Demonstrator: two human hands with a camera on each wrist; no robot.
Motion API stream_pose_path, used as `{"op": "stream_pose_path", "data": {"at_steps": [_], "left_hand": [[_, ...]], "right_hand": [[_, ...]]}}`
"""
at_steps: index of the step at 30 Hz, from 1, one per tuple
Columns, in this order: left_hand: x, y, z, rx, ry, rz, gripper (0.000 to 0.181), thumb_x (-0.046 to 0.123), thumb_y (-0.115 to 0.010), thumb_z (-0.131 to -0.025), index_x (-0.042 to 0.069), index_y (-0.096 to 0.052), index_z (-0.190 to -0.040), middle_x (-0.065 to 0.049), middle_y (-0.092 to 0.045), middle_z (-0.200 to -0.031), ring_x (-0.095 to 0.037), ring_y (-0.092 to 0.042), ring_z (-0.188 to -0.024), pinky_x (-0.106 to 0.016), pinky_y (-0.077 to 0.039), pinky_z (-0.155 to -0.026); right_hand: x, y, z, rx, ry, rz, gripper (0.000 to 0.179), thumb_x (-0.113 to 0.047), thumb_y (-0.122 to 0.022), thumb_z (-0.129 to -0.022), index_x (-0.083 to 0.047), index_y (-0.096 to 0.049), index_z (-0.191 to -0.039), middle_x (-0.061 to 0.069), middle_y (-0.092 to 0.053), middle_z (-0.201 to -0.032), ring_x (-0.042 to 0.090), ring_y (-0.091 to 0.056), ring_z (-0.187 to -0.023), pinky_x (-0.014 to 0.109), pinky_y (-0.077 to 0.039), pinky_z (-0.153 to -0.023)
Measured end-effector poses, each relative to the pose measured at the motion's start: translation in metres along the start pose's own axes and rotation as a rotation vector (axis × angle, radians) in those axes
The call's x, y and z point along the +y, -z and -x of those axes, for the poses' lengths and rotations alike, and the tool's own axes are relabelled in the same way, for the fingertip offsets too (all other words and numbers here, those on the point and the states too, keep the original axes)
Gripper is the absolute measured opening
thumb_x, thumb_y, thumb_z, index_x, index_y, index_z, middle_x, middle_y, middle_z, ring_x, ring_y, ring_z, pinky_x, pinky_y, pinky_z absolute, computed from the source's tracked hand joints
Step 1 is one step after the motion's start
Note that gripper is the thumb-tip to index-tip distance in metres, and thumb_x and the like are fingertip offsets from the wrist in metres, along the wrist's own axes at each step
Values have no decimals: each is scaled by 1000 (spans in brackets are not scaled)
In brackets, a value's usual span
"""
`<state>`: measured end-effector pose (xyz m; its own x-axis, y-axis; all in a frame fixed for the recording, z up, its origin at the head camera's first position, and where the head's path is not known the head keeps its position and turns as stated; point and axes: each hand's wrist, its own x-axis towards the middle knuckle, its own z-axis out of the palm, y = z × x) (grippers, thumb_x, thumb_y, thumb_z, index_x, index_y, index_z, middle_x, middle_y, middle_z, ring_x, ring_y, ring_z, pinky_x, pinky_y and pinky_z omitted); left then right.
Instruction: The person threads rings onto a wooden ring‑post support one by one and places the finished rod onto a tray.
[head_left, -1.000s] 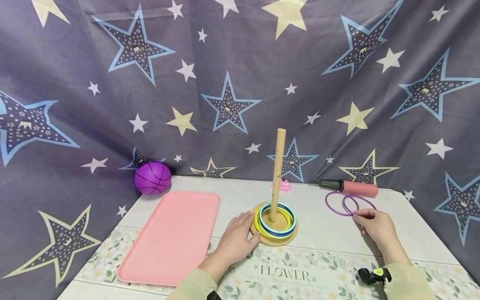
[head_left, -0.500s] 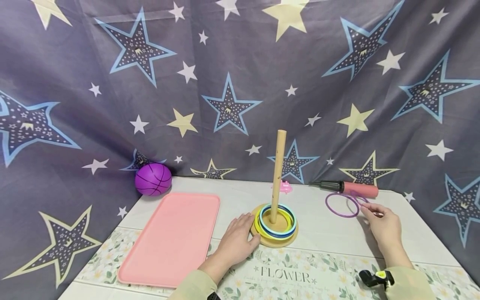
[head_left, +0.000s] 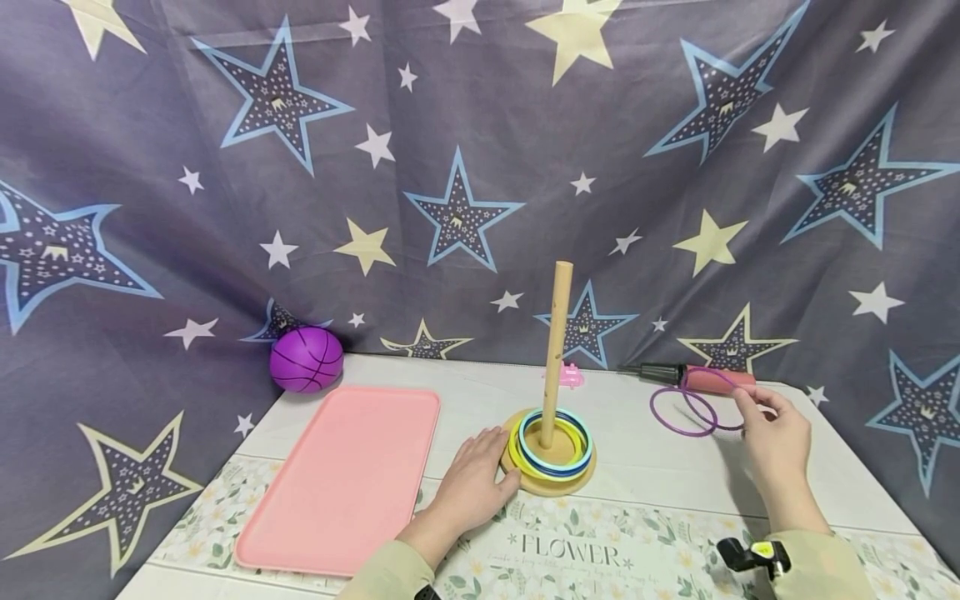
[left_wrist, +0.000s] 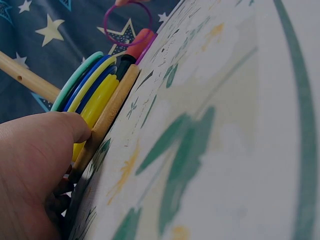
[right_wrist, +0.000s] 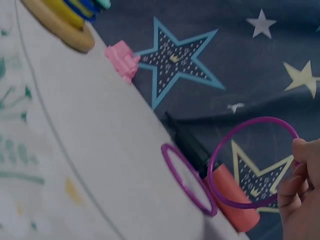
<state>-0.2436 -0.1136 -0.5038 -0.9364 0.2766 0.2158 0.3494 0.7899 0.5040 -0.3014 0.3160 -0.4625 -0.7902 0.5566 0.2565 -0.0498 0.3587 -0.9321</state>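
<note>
A wooden ring toss stand (head_left: 557, 358) stands upright near the middle of the table, with several yellow, blue and light turquoise rings (left_wrist: 95, 102) stacked round its peg. My left hand (head_left: 472, 483) holds the left edge of its round base (left_wrist: 115, 100), thumb on the near side. Off to the right, my right hand (head_left: 780, 442) pinches a thin purple ring (right_wrist: 240, 205) between thumb and fingers, raised and tilted above the table. A second purple ring (head_left: 684, 434) lies on the table just left of it, overlapped by the held one in the head view.
Behind the purple rings lies a red and black hand pump (head_left: 663, 373). A small pink item (head_left: 572, 375) sits behind the stand. To the left are a pink tray (head_left: 345, 467) and a purple ball (head_left: 306, 358). Star-patterned cloth (head_left: 450, 83) closes off the back and sides.
My right hand has moved slightly right and up, lifting one purple ring away from the other, which stays on the table. My left hand and the stand have kept their place.
</note>
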Motion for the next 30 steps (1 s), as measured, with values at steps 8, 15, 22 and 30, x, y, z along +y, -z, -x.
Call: {"op": "stream_pose_path", "data": {"at_steps": [8, 15, 22, 30], "left_hand": [[1, 0, 0, -1, 4, 7, 68, 30, -60, -107, -4, -47, -164, -22, -45, -170, -39, -36, -162, -56, -21, -135], [2, 0, 0, -5, 1, 14, 67, 30, -60, -107, -4, -47, -164, -23, -46, -170, -39, -36, -162, -56, -21, -135], [1, 0, 0, -4, 0, 10, 68, 31, -60, -107, -4, -47, -164, -22, -45, -170, -39, -36, -162, -56, -21, -135], [1, 1, 0, 0, 0, 14, 67, 31, -60, -107, -3, -48, -164, -22, -46, -170, -39, -36, -162, -57, -21, -135]], "right_hand": [[-34, -1, 4, -35, -68, -177, 15, -34, -77, -106, -22, -81, -114, -21, -67, -96, -4, -62, -74, 12, -51, -54], [-63, -2, 15, -66, -106, -346, 5, -28, -82, -102, -24, -83, -106, -18, -70, -90, -3, -58, -69, 13, -47, -50], [-85, -8, 23, -100, -89, -504, 3, -16, -82, -102, -18, -83, -104, -9, -62, -74, 2, -44, -53, 15, -38, -43], [-110, -10, 27, -160, -49, -605, 3, -12, -81, -102, -14, -81, -103, -4, -63, -77, 4, -47, -54, 16, -40, -44]]}}
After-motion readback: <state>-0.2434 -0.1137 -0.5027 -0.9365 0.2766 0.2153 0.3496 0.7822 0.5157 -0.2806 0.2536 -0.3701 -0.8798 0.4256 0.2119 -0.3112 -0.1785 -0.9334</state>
